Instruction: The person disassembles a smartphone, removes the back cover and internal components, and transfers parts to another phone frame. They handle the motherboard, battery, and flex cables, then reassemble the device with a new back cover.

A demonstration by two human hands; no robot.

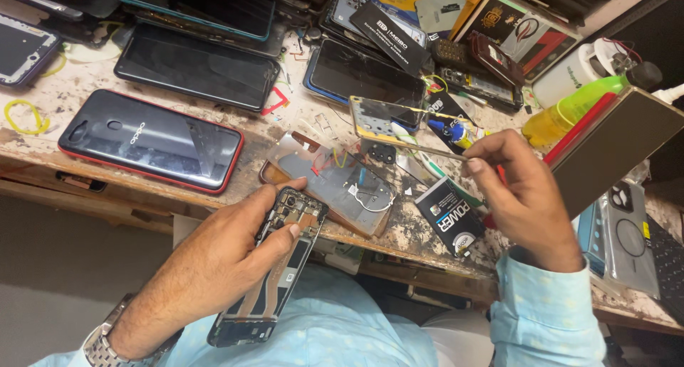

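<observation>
Both hands busy over cluttered tabletop (64, 96), one on an opened phone, one on tweezers.
Left hand (221, 256) grips opened phone frame (274, 267) at near edge, thumb on its top end. Right hand (524, 196) pinches thin tweezers (420, 150), tips toward a loose metal-backed panel (335, 185). Red-edged phone (149, 140) lies far left, small black battery pack (450, 224) beside right hand.

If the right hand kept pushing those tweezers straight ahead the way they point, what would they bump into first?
The right hand aims its tweezers leftward. The tip is already at the small black camera part, so that probably comes first, then the opened back panel. Height above them is unclear.
</observation>
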